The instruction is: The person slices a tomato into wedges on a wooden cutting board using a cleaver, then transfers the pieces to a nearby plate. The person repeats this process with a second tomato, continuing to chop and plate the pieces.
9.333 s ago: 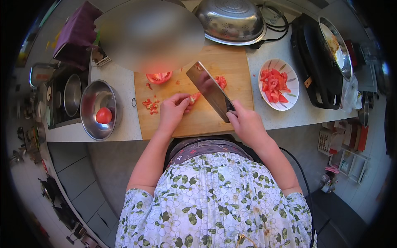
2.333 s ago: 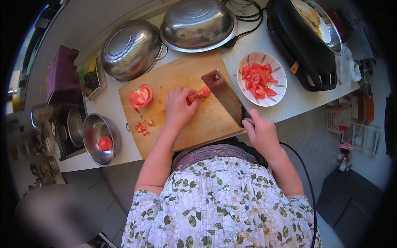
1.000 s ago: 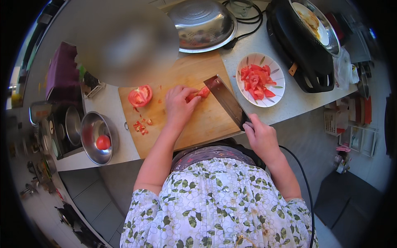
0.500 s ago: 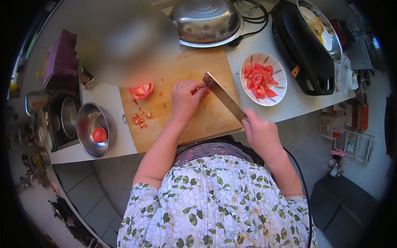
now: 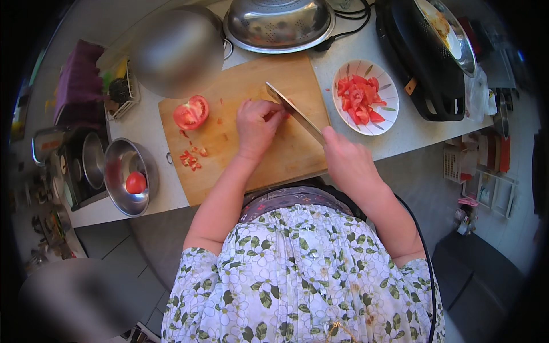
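Note:
My right hand (image 5: pixel 350 157) grips the handle of a broad-bladed kitchen knife (image 5: pixel 306 121), its blade slanting up and left over the wooden cutting board (image 5: pixel 280 71). Close against the blade, my left hand (image 5: pixel 257 126) has its fingers curled and pinched together on a piece of tomato, mostly hidden by the fingers and the knife. A cut tomato half (image 5: pixel 191 113) lies face up at the board's left, with small red and pale scraps (image 5: pixel 191 160) below it. Right of the board, a white patterned bowl (image 5: pixel 380 127) contains chopped tomato pieces (image 5: pixel 359 100).
At the left, a steel bowl (image 5: pixel 150 177) holds a whole tomato (image 5: pixel 136 183). An upturned steel colander (image 5: pixel 277 26) stands behind the board, beside a black cable (image 5: pixel 354 28). A large black appliance (image 5: pixel 420 68) occupies the right. The counter's front edge runs before me.
My right hand and the knife have moved left and away from me, bringing the blade against my left fingers. The whole view has shifted slightly, and the tomato half shows more fully.

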A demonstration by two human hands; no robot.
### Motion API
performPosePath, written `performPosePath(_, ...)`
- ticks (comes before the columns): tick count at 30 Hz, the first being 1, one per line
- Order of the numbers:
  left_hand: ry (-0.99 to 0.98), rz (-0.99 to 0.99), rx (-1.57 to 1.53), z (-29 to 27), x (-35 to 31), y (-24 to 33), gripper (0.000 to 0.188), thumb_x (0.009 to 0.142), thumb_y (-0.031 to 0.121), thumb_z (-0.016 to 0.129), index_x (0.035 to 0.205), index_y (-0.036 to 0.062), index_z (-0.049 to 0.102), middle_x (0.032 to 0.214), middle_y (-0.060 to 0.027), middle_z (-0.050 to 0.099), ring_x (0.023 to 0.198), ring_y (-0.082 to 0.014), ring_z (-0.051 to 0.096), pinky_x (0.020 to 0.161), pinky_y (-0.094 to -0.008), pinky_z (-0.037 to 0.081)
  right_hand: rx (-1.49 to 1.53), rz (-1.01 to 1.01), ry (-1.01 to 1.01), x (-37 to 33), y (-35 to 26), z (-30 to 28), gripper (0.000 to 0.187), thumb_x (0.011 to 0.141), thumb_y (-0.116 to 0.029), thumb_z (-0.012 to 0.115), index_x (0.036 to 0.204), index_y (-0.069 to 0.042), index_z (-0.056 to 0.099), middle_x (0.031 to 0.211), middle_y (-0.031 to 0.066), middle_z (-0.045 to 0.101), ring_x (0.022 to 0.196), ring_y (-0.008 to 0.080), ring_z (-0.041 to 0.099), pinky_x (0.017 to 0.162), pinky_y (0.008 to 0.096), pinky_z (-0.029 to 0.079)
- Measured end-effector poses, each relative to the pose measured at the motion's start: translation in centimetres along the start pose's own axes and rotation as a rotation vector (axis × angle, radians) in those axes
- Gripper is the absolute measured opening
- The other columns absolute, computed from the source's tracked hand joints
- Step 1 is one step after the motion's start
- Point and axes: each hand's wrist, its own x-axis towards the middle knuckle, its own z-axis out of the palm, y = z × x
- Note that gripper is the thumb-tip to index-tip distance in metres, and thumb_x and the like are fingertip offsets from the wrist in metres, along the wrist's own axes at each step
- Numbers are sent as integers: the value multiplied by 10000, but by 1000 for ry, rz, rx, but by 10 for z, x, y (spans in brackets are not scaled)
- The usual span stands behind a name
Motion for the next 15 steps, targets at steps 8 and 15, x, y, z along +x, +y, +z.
performPosePath(8,22,118,77,4,-2,-5,81,744,140,736,738,95,668,730,-60,637,715,-251,586,882,-407,431,-4,47,-149,25,-6,4,186,820,21,499,997,-12,456,791,203,637,704,374,662,612,472,529)
performPosePath(15,-27,116,67,3,-6,-8,79,748,146,729,778,108,666,771,-46,621,776,-255,575,934,-441,394,65,9,-87,33,-10,11,187,837,-11,493,1022,-9,464,785,198,645,715,385,663,625,471,535)
